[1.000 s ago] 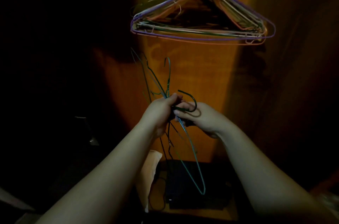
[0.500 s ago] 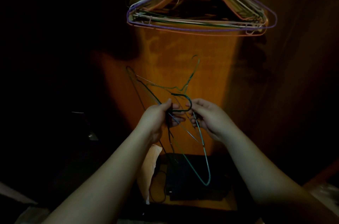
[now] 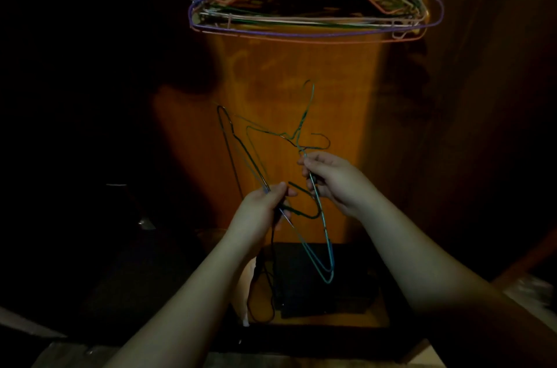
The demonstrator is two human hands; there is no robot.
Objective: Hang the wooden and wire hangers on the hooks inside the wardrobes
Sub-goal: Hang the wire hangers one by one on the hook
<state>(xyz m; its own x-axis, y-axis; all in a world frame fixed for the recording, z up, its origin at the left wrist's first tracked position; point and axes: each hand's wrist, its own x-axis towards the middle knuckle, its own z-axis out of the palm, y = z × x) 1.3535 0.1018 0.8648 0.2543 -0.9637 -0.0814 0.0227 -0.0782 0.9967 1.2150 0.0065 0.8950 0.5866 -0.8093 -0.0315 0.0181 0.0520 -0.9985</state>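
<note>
Hangers: tangled thin green wire hangers [image 3: 313, 201], light, springy, snag-prone.
Left hand [image 3: 262, 211]: fingers pinch one wire.
Right hand [image 3: 334, 177]: fingers pinch another's neck; best hold.

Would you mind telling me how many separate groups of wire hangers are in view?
2. One bunch of wire hangers hangs at the top; a tangled green set is held between the left hand and right hand. Individual hangers overlap, uncountable.
</note>
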